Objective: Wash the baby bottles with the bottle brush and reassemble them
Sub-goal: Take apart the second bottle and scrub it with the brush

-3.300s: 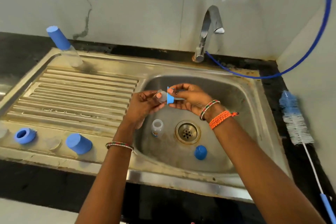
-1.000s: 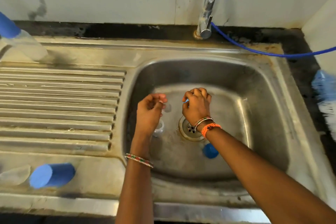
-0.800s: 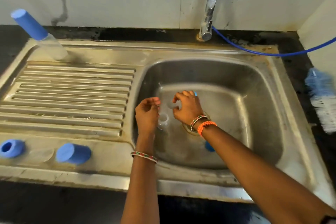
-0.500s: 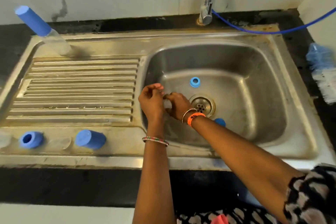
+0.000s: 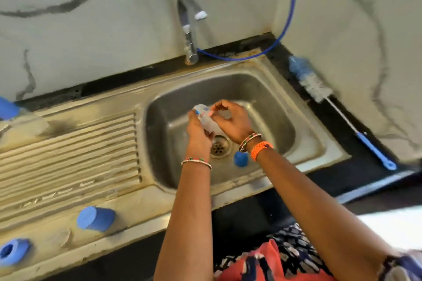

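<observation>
Over the sink basin (image 5: 269, 107), my left hand (image 5: 198, 131) grips a small clear baby bottle (image 5: 206, 120) from below, tilted with one end up and to the left. My right hand (image 5: 234, 122) holds the same bottle from the right, its thumb and forefinger arched over the upper end. A bit of blue (image 5: 196, 111) shows by my left thumb; I cannot tell what it is. A blue cap (image 5: 241, 158) lies on the basin floor by the drain (image 5: 219, 145). The bottle brush (image 5: 312, 84) lies on the dark counter to the right, touched by neither hand.
On the sink's front left edge lie a blue cap (image 5: 96, 218), a clear nipple (image 5: 60, 237) and a blue ring (image 5: 11, 251). A capped bottle (image 5: 13, 114) stands at the far left of the drainboard. The tap (image 5: 189, 27) and a blue hose (image 5: 283, 29) are behind the basin.
My right hand let go of the blue ring, which lay in the basin half a second ago. Both hands took the clear bottle off the basin floor and raised it.
</observation>
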`<control>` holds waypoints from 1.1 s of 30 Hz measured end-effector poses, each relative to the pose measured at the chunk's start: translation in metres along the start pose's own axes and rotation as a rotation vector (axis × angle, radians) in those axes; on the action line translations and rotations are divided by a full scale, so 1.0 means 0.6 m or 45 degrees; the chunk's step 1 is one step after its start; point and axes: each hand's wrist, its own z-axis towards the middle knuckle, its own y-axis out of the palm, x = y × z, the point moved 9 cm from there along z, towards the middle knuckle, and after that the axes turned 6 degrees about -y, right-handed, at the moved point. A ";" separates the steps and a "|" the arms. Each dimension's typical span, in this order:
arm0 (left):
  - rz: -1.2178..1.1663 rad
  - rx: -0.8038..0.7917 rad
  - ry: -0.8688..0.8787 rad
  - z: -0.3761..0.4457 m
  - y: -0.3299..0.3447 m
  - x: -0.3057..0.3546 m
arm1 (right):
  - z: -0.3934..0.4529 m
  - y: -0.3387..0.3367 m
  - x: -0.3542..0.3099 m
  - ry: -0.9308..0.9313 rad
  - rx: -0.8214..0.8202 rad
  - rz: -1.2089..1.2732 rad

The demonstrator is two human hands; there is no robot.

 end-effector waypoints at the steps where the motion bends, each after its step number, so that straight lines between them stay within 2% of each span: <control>1: 0.046 -0.033 -0.034 -0.004 0.021 -0.012 | -0.002 -0.040 0.007 0.010 0.092 -0.110; 3: 0.097 -0.079 -0.110 -0.013 0.058 -0.040 | -0.012 -0.124 0.022 0.046 0.296 -0.399; 5: 0.158 -0.172 -0.190 -0.029 0.103 -0.078 | -0.039 -0.211 0.044 0.201 0.487 -0.645; 9: 0.298 -0.378 -0.325 -0.073 0.186 -0.161 | -0.125 -0.358 0.102 0.509 0.699 -0.955; 12: 0.352 -0.471 -0.373 -0.099 0.222 -0.209 | -0.189 -0.426 0.154 0.745 0.710 -1.070; 14: 0.384 -0.505 -0.392 -0.110 0.235 -0.226 | -0.210 -0.440 0.187 0.918 0.610 -1.105; 16: 0.406 -0.526 -0.409 -0.116 0.243 -0.237 | -0.215 -0.434 0.211 0.990 0.481 -1.094; 18: 0.424 -0.535 -0.421 -0.118 0.245 -0.243 | -0.211 -0.419 0.222 0.958 0.392 -1.089; 20: 0.438 -0.554 -0.417 -0.119 0.247 -0.242 | -0.209 -0.413 0.218 0.908 0.409 -1.106; 23: 0.392 -0.529 -0.400 -0.106 0.234 -0.225 | -0.208 -0.405 0.170 0.832 0.590 -1.162; 25: 0.328 -0.523 -0.400 -0.096 0.227 -0.203 | -0.203 -0.385 0.117 0.662 0.760 -1.059; 28: 0.204 -0.503 -0.403 -0.091 0.207 -0.172 | -0.189 -0.356 0.058 0.426 0.867 -0.904; 30: 0.143 -0.539 -0.396 -0.090 0.196 -0.144 | -0.173 -0.346 0.039 0.394 0.849 -0.871; 33: 0.078 -0.564 -0.338 -0.085 0.178 -0.092 | -0.162 -0.335 0.037 0.487 0.751 -0.821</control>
